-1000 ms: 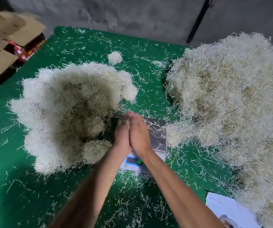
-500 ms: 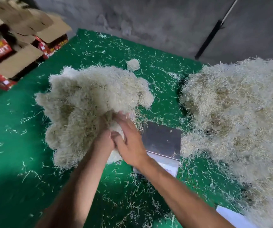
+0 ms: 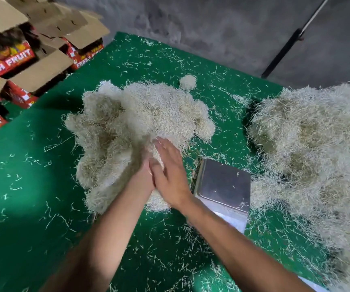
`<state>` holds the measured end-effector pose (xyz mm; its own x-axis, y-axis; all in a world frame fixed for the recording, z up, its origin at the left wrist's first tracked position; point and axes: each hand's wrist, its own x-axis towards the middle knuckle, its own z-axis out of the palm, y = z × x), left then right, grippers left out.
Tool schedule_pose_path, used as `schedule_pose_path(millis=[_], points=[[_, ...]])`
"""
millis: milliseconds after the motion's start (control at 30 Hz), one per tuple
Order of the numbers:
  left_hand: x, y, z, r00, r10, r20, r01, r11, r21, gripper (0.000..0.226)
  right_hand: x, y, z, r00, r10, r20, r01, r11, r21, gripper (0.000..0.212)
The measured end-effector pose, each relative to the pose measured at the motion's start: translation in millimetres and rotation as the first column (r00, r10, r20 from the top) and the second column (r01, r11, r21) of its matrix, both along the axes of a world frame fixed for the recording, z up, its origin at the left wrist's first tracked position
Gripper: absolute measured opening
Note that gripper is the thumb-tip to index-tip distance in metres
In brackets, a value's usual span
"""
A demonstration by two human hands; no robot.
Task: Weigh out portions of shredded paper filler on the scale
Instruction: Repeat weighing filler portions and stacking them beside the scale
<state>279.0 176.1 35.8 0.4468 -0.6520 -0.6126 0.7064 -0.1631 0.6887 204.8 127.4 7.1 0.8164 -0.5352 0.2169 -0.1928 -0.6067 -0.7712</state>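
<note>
The left hand (image 3: 143,175) is mostly hidden behind the right hand (image 3: 169,171), so I cannot tell how its fingers lie. The right hand's fingers are stretched out straight, flat against a wad of shredded paper filler (image 3: 156,153) at the near edge of the left heap (image 3: 132,127); whether the wad is apart from the heap is hard to make out. The scale (image 3: 224,184) sits just right of the hands on the green worktop (image 3: 22,186), its steel pan bare but for a few stray strands; its display is covered by the right forearm. A far larger heap (image 3: 317,154) lies right of the scale, touching its edge and cut off by the frame. A small ball of filler (image 3: 187,82) rests alone beyond the left heap. At far left, stacked cardboard fruit boxes (image 3: 18,57) stand with flaps open; what they hold stays dark and unreadable. Loose strands litter the worktop all over
</note>
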Motion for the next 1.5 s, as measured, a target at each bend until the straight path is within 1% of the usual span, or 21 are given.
schedule_pose_path(millis=[33, 100, 167, 200, 267, 333, 367, 400, 433, 500, 533, 567, 633, 700, 733, 1067, 1233, 1300, 1400, 1467, 1500], points=[[-8, -1, 5, 0.995, -0.021, -0.102, 0.016, 0.999, -0.047, 0.038, 7, -6, 1, 0.999, -0.022, 0.044, 0.022, 1.0, 0.002, 0.044], [-18, 0, -3, 0.956, -0.018, -0.293, -0.043, 0.979, -0.2, 0.018, 16, -24, 12, 0.99, -0.131, 0.054, 0.129, 0.991, 0.042, 0.031], [-24, -1, -11, 0.922, 0.031, -0.387, -0.105, 0.98, -0.169, 0.061, 13, -39, 15, 0.988, -0.152, 0.016, 0.153, 0.987, -0.048, 0.038], [-26, 3, -15, 0.929, -0.009, -0.37, -0.057, 0.985, -0.165, 0.066, 8, -44, 14, 0.987, -0.158, -0.022, 0.156, 0.984, -0.083, 0.044], [-36, 7, -21, 0.944, -0.042, -0.328, 0.013, 0.996, -0.092, 0.061, -8, -66, 16, 0.969, -0.228, -0.098, 0.217, 0.97, -0.109, 0.057], [-45, 13, -35, 0.954, -0.001, -0.299, -0.008, 1.0, -0.029, 0.056, -33, -103, 17, 0.897, -0.424, -0.127, 0.385, 0.889, -0.247, 0.068], [-50, 14, -41, 0.969, 0.023, -0.248, -0.024, 1.0, -0.003, 0.055, -53, -118, 14, 0.868, -0.489, -0.089, 0.443, 0.842, -0.308, 0.065], [-53, 15, -50, 0.974, 0.033, -0.223, -0.03, 0.999, 0.019, 0.053, -71, -125, 10, 0.866, -0.495, -0.075, 0.447, 0.831, -0.331, 0.058], [-56, 16, -55, 0.969, 0.048, -0.243, -0.045, 0.999, 0.016, 0.053, -86, -128, 0, 0.87, -0.479, -0.121, 0.412, 0.839, -0.356, 0.052], [-67, 14, -61, 0.957, 0.022, -0.291, -0.016, 1.0, 0.023, 0.052, -114, -125, -22, 0.829, -0.383, -0.408, 0.247, 0.905, -0.346, 0.054], [-69, 14, -66, 0.955, 0.006, -0.298, 0.0, 1.0, 0.022, 0.05, -122, -123, -28, 0.796, -0.326, -0.51, 0.195, 0.936, -0.294, 0.056], [-74, 12, -68, 0.953, -0.013, -0.302, 0.018, 1.0, 0.013, 0.05, -131, -124, -29, 0.786, -0.316, -0.532, 0.225, 0.947, -0.231, 0.056], [-83, 11, -72, 0.956, -0.01, -0.292, 0.014, 1.0, 0.012, 0.048, -147, -125, -23, 0.824, -0.416, -0.386, 0.403, 0.908, -0.119, 0.055], [-90, 13, -77, 0.954, 0.022, -0.299, -0.021, 1.0, 0.006, 0.047, -156, -126, -10, 0.806, -0.559, -0.194, 0.554, 0.828, -0.083, 0.057], [-93, 14, -79, 0.95, 0.038, -0.311, -0.036, 0.999, 0.01, 0.046, -159, -126, -6, 0.79, -0.596, -0.145, 0.594, 0.802, -0.063, 0.059], [-115, 27, -99, 0.924, 0.047, -0.38, -0.047, 0.999, 0.011, 0.043, -175, -117, -13, 0.795, -0.573, -0.198, 0.582, 0.813, -0.02, 0.055], [-114, 35, -103, 0.92, 0.079, -0.384, -0.072, 0.997, 0.032, 0.037, -172, -114, -26, 0.758, -0.647, -0.081, 0.634, 0.76, -0.142, 0.036], [-112, 40, -105, 0.919, 0.09, -0.384, -0.079, 0.996, 0.044, 0.036, -165, -111, -33, 0.704, -0.707, -0.069, 0.707, 0.707, -0.021, 0.031], [-109, 47, -106, 0.913, 0.118, -0.39, -0.109, 0.993, 0.046, 0.036, -147, -107, -39, 0.6, -0.773, -0.209, 0.797, 0.553, 0.244, 0.048], [-109, 49, -105, 0.917, 0.136, -0.376, -0.126, 0.991, 0.052, 0.033, -137, -101, -32, 0.667, -0.699, -0.258, 0.694, 0.459, 0.555, 0.065], [-111, 49, -103, 0.922, 0.131, -0.364, -0.117, 0.991, 0.06, 0.031, -135, -98, -29, 0.711, -0.669, -0.217, 0.578, 0.379, 0.723, 0.073]])
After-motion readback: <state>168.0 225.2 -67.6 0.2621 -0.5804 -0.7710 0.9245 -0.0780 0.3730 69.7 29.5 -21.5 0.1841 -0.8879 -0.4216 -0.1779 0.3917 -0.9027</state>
